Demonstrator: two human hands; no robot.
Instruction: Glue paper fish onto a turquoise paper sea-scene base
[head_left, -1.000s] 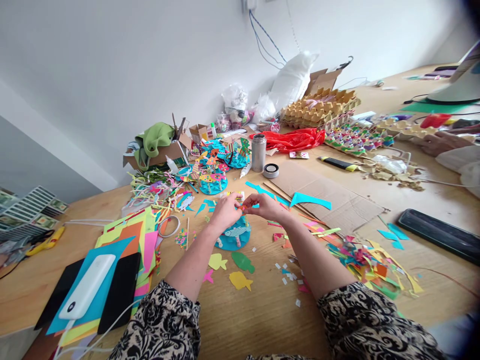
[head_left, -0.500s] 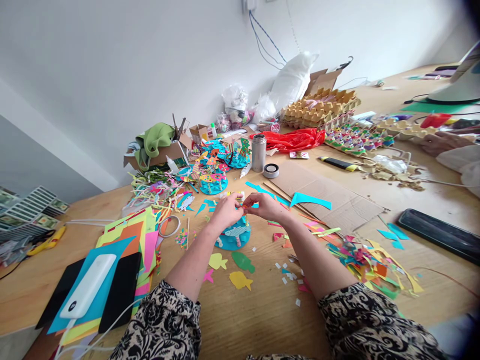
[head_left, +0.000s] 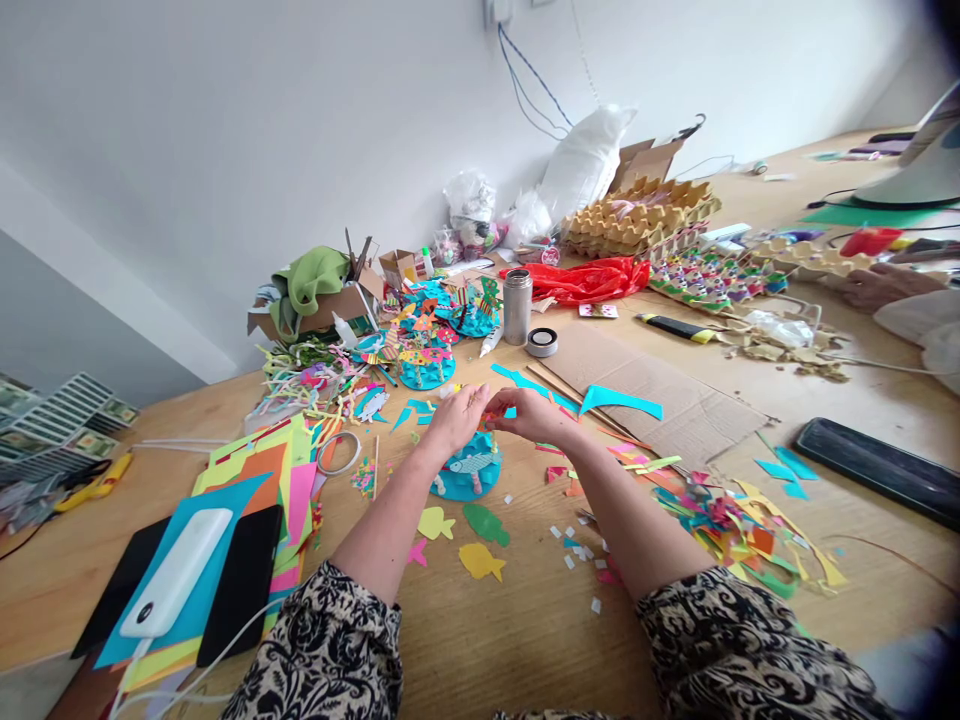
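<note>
My left hand (head_left: 459, 416) reaches over a round blue paper craft (head_left: 466, 478) with a light-blue fish on its front. Its fingers are stretched out beside the right fingertips. My right hand (head_left: 528, 414) is closed in a pinch on a small orange paper piece (head_left: 484, 425), mostly hidden by the fingers, above the craft. Nearer to me lie paper fish cut-outs: pale yellow (head_left: 436, 522), green (head_left: 486, 523) and deeper yellow (head_left: 481, 562). Several small white squares (head_left: 576, 550) are scattered right of them.
Behind my hands stand finished blue crafts (head_left: 426, 370), a steel flask (head_left: 517, 308) and its lid (head_left: 542, 342). Coloured paper (head_left: 300, 480) and a white power bank (head_left: 177, 570) lie left. Scraps (head_left: 720, 520), cardboard (head_left: 645, 390) and a phone (head_left: 881, 470) lie right. Another person's hand (head_left: 874, 288) is far right.
The left fingers have straightened from a pinch, and the hand has shifted slightly. The right hand stays almost in place with the orange piece.
</note>
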